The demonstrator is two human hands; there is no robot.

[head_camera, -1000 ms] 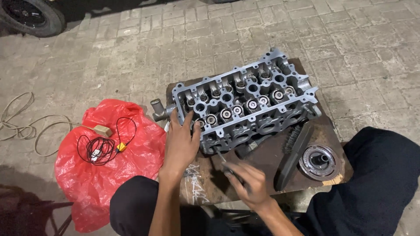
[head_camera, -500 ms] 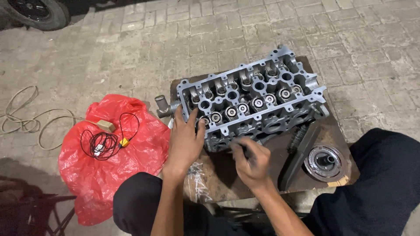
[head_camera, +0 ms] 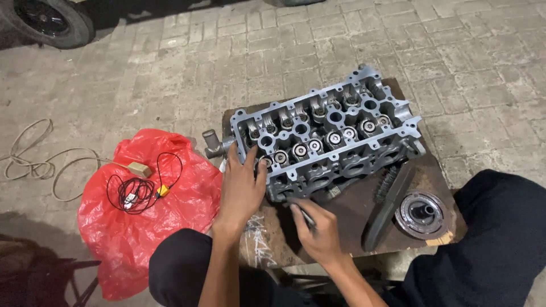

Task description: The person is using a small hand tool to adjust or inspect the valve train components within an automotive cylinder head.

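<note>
Paving [head_camera: 170, 74] of grey brick fills most of the view, with a tyre [head_camera: 48, 23] at the top left and a loose cord [head_camera: 34, 162] lying on the bricks at the left. A red bag [head_camera: 131, 227] is spread on the ground beside the person's knee, and a coil of black wire [head_camera: 136, 190] with a small tan block rests on it. A dark board [head_camera: 341, 227] sits between the knees as a low bench. On it, set at a slant, lies a grey cylinder head [head_camera: 327, 139], open side up, its valve springs showing in two rows. A black strip [head_camera: 389, 207] lies on the board just beside the head's near edge, and a round pulley [head_camera: 421, 215] sits at the board's right corner.

The left hand [head_camera: 242, 190] lies flat with fingers spread on the head's near left corner, steadying it. The right hand [head_camera: 318, 227] is curled around a thin dark tool [head_camera: 304, 215] whose tip points at the head's near side wall.

The head is heavy and reaches close to the board's edges, so a hard push could slide it or tip the board. The tool could skid off the metal toward the left hand. The pulley, near the corner, could be knocked to the ground.
</note>
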